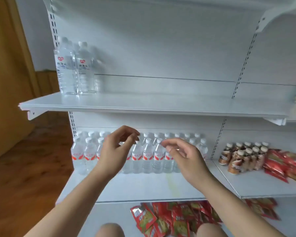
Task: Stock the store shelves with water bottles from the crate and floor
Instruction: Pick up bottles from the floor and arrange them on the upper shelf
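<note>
Grip check: both empty, my left hand (115, 151) and right hand (183, 156) loosely curled before the small water bottles (147, 156), centre frame, on the middle shelf (143, 187). My judgement: fetch more, fill the bare front strip, labels outward.

head cam | faces forward-down | near shelves (143, 106) | edges seemingly blurred

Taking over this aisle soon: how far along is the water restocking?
Done: small water bottles stand in rows on the middle shelf; large bottles stand left on the upper shelf. In hand: nothing; left hand and right hand are empty. Left: the rest of that shelf.
</note>
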A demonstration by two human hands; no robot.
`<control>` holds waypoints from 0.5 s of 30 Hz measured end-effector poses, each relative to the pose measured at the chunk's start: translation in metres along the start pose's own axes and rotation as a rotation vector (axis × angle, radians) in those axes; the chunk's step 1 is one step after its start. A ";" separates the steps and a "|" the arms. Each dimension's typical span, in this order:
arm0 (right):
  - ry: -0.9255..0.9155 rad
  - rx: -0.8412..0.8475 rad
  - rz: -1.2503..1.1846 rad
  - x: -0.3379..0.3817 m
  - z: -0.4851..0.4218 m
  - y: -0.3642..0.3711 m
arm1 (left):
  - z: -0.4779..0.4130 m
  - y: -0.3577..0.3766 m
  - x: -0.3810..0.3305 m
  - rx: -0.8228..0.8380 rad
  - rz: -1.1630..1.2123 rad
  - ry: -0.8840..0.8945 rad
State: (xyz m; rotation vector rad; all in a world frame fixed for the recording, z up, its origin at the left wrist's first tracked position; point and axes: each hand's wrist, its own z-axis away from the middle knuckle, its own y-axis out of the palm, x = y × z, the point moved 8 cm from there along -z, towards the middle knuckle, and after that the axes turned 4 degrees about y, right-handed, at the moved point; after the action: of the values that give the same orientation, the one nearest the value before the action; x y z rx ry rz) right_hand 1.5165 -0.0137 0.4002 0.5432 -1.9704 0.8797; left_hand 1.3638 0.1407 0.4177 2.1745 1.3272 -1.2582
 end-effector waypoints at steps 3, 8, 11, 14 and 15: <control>0.278 -0.054 -0.185 -0.084 0.045 0.002 | 0.050 0.049 0.038 0.067 0.124 -0.176; 0.674 -0.150 -0.324 -0.219 0.158 0.007 | 0.155 0.137 0.122 0.225 0.147 -0.499; 0.917 -0.210 -0.500 -0.272 0.231 0.003 | 0.220 0.183 0.157 0.282 0.184 -0.727; 1.032 -0.302 -0.483 -0.303 0.285 -0.017 | 0.279 0.221 0.177 0.355 0.223 -0.951; 1.044 -0.339 -0.452 -0.305 0.294 -0.027 | 0.293 0.232 0.179 0.381 0.229 -1.006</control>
State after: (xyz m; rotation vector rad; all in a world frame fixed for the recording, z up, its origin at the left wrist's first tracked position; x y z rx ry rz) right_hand 1.5300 -0.2433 0.0440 0.2208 -0.9431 0.3781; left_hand 1.4372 -0.0650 0.0651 1.3910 0.4352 -2.1745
